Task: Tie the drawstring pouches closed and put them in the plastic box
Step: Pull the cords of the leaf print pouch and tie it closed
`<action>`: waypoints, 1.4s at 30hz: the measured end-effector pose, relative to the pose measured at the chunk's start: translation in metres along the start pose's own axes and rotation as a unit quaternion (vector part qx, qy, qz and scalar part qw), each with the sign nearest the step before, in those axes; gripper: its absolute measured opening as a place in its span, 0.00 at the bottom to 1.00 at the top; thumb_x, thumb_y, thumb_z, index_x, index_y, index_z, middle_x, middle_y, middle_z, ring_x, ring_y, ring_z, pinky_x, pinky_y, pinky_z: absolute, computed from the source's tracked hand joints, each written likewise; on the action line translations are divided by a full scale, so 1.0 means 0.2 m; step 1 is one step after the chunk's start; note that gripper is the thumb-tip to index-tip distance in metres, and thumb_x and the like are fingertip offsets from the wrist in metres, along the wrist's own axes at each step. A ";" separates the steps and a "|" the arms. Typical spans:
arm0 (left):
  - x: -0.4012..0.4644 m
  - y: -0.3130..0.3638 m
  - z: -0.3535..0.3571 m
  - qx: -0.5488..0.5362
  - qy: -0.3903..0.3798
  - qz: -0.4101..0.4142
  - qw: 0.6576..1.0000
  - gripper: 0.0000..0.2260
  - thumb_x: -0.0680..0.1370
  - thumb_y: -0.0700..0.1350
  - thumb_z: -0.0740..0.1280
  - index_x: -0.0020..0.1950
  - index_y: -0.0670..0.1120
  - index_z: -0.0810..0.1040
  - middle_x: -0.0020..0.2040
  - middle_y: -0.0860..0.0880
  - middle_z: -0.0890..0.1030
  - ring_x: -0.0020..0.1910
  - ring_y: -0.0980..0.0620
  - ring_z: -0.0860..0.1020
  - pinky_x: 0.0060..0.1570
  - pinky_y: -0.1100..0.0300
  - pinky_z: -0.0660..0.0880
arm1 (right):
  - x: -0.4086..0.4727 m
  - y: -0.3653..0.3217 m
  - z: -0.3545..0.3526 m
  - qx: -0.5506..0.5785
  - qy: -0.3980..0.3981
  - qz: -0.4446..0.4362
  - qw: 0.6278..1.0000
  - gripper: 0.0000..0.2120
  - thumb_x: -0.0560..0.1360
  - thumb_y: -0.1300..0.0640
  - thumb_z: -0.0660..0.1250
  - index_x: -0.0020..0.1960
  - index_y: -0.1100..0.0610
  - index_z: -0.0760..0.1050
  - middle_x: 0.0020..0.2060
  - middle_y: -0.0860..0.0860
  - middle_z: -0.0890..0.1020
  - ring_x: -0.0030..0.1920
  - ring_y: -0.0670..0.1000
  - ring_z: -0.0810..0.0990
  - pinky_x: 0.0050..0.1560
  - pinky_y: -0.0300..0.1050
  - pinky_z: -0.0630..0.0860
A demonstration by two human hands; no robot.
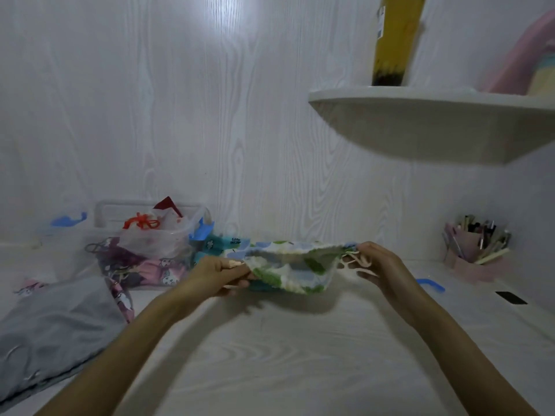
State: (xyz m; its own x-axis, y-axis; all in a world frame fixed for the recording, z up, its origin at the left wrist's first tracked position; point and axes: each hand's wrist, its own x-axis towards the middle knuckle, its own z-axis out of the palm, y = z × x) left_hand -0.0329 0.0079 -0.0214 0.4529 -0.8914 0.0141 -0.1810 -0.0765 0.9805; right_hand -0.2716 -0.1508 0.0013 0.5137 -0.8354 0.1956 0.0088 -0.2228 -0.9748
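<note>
Pouch (288, 270) taut between both hands, above table (300, 355)

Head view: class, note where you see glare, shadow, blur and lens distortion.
Head view: a bright glare patch sits high on the wall; the pouch and hands cast a soft shadow on the table; the whole picture is dim and soft, the shelf bows with wide-angle distortion.

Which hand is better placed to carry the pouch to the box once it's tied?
Probably left. The left hand grips the green-and-blue patterned pouch on the side nearer the clear plastic box; the right hand holds cream cords farther away.
</note>
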 end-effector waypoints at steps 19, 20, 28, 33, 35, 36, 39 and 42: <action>-0.13 -0.32 -0.37 0.452 0.096 -0.063 0.885 0.04 0.74 0.45 0.71 0.47 0.48 0.84 0.42 0.50 0.84 0.43 0.51 0.80 0.45 0.59 0.74 | 0.00 0.36 -0.25 -0.443 0.008 0.166 0.881 0.11 0.78 0.49 0.61 0.45 0.55 0.75 0.49 0.55 0.81 0.52 0.55 0.79 0.49 0.44 0.71; -0.13 -0.27 -0.39 0.453 0.058 -0.073 0.887 0.14 0.72 0.43 0.73 0.56 0.47 0.81 0.51 0.49 0.83 0.49 0.52 0.79 0.51 0.60 0.73 | -0.01 0.33 -0.25 -0.473 -0.020 0.162 0.866 0.11 0.77 0.48 0.62 0.52 0.55 0.75 0.54 0.54 0.79 0.55 0.54 0.77 0.51 0.44 0.70; -0.14 -0.14 -0.03 0.414 -0.018 -0.035 0.909 0.22 0.72 0.53 0.72 0.62 0.49 0.71 0.57 0.55 0.75 0.35 0.58 0.80 0.50 0.58 0.76 | -0.13 0.21 0.10 -0.515 -0.111 0.066 0.847 0.28 0.68 0.40 0.71 0.62 0.52 0.70 0.57 0.48 0.75 0.54 0.48 0.74 0.53 0.43 0.71; -0.05 -0.30 0.12 0.433 0.007 -0.050 0.900 0.10 0.76 0.55 0.65 0.48 0.49 0.74 0.38 0.53 0.80 0.39 0.52 0.78 0.39 0.59 0.71 | -0.11 0.27 0.17 -0.404 -0.151 0.108 0.896 0.11 0.74 0.49 0.67 0.40 0.56 0.77 0.34 0.50 0.79 0.32 0.48 0.76 0.30 0.35 0.70; -0.07 -0.31 0.10 0.308 -0.059 -0.018 0.950 0.11 0.79 0.52 0.63 0.41 0.48 0.74 0.31 0.54 0.76 0.31 0.54 0.75 0.31 0.63 0.69 | -0.13 0.22 0.13 -0.274 -0.164 0.109 0.941 0.12 0.76 0.51 0.66 0.40 0.59 0.79 0.30 0.50 0.79 0.27 0.45 0.74 0.26 0.33 0.69; -0.08 -0.28 0.10 0.188 -0.101 -0.023 0.977 0.11 0.80 0.51 0.62 0.40 0.47 0.74 0.29 0.54 0.73 0.27 0.56 0.71 0.27 0.66 0.67 | -0.13 0.19 0.12 -0.208 -0.161 0.104 0.959 0.13 0.76 0.50 0.66 0.38 0.58 0.77 0.28 0.50 0.76 0.25 0.45 0.71 0.25 0.33 0.67; -0.09 -0.20 0.10 -0.243 -0.089 -0.077 0.963 0.12 0.79 0.49 0.62 0.36 0.47 0.71 0.26 0.55 0.63 0.21 0.60 0.60 0.19 0.69 0.56 | -0.12 0.16 0.14 -0.031 -0.093 0.095 0.991 0.18 0.77 0.50 0.64 0.31 0.54 0.68 0.23 0.47 0.65 0.23 0.44 0.60 0.24 0.35 0.56; -0.05 -0.18 0.11 -0.329 0.037 -0.047 0.943 0.14 0.81 0.46 0.59 0.34 0.47 0.67 0.21 0.56 0.60 0.17 0.61 0.57 0.18 0.68 0.52 | -0.10 0.19 0.19 -0.066 -0.023 0.032 0.997 0.22 0.77 0.51 0.64 0.26 0.50 0.64 0.22 0.45 0.62 0.25 0.45 0.58 0.27 0.39 0.54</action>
State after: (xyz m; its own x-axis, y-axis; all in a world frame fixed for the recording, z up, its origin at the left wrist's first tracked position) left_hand -0.0509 0.0099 -0.0606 0.5035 -0.8594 -0.0891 0.4323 0.1613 0.8872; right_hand -0.2488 -0.1230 -0.0444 0.5487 -0.8266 0.1249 -0.1361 -0.2357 -0.9623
